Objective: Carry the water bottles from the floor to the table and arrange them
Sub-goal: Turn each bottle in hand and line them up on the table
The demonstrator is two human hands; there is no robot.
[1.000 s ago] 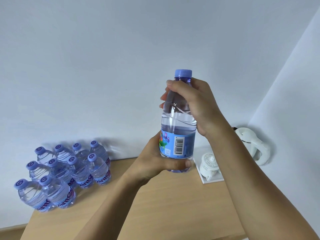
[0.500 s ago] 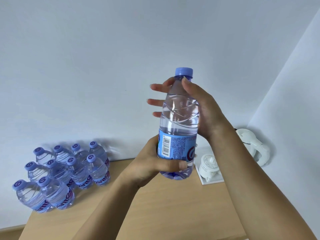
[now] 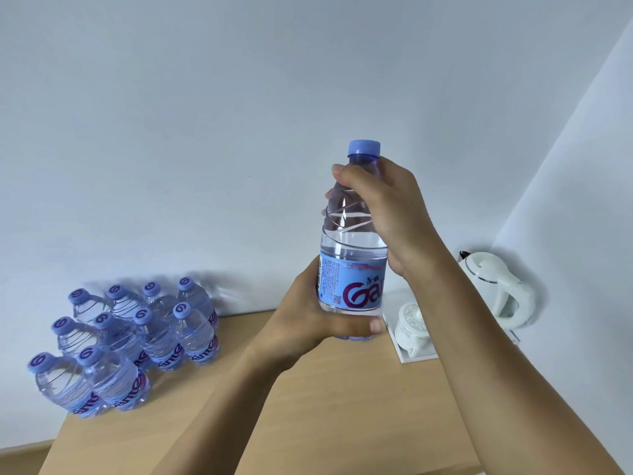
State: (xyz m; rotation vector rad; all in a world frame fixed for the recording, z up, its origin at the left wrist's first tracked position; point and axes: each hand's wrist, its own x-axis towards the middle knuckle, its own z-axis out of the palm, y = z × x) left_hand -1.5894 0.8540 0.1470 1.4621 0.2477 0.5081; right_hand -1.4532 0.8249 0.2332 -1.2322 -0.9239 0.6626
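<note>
Bottle [image 3: 354, 255]: upright, held in the air above the wooden table [image 3: 342, 406].
Left hand [image 3: 308, 323]: fingers curled round the bottle's base.
Right hand [image 3: 387, 207]: wrapped round its shoulder, just under the cap.
Other bottles [image 3: 130, 337]: clustered at the table's far left.

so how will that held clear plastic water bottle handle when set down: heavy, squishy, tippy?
The clear plastic water bottle with the purple cap looks nearly full, so probably heavy for its size. Its thin ribbed wall likely gives slightly under the right hand. It is tall and narrow, so it may tip if the left hand sets it down tilted.
</note>
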